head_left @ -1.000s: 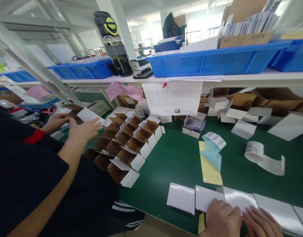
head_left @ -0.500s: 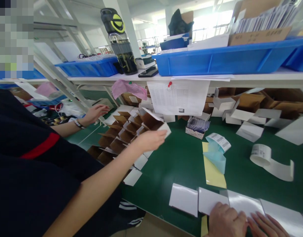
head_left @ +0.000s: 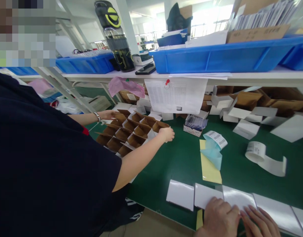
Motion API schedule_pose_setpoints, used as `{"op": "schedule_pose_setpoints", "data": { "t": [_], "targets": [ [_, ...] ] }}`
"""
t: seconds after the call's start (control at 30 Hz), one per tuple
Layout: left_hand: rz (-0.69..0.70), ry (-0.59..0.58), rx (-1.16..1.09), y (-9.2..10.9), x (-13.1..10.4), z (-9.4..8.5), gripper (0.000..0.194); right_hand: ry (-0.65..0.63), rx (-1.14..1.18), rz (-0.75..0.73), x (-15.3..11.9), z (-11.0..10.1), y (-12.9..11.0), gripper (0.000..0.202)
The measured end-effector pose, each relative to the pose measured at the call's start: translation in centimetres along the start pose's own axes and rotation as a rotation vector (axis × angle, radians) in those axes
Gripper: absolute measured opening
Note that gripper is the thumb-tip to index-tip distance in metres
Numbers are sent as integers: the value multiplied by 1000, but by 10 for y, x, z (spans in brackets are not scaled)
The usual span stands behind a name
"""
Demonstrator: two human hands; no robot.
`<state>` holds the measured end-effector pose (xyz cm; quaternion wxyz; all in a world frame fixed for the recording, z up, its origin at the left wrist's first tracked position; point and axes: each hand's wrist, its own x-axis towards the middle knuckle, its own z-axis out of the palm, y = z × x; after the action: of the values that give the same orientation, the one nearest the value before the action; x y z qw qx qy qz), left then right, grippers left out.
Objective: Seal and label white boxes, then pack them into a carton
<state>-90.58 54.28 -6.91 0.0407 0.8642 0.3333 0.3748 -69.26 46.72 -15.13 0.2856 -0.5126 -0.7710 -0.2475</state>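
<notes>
At the bottom right, my left hand is closed with curled fingers at the near edge of a glossy white box. My right hand lies beside it, fingers stretched out and resting along the same box's near side. Both thumbs are mostly hidden. To the left in that row are a flat white box and, slightly apart, another white box. More white boxes continue to the right. A yellow strip shows beside my left wrist.
On the left, a co-worker's hands hold the sides of a block of open cartons. Beyond my hands lie yellow backing paper, a label roll and a small box of cards. A shelf carries blue bins.
The co-worker has leaned in; the carton held in one hand now stands with the others, and the other hand has reached the block. My hands stay at the same white box.
</notes>
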Motion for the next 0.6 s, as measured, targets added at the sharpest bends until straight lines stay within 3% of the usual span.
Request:
{"op": "schedule_pose_setpoints", "data": {
  "t": [0.1, 0.3, 0.43, 0.53, 0.6],
  "targets": [
    [-32, -75, -48, 2, 4, -11, 7, -58, 40, 71, 10, -14, -10, 47],
    [-121, -246, -213, 4, 12, -15, 23, -207, 240, 269, 43, -41, -23, 55],
    [-241, -323, -304, 13, 29, -21, 22, -294, 320, 362, 61, -57, -22, 51],
    [-377, -334, -373, 32, 48, -42, 17, -345, 455, 394, 76, -87, -14, 46],
    [-493, -304, -417, 54, 59, -66, 19, -362, 537, 436, 82, -119, -5, 41]
  ]
}}
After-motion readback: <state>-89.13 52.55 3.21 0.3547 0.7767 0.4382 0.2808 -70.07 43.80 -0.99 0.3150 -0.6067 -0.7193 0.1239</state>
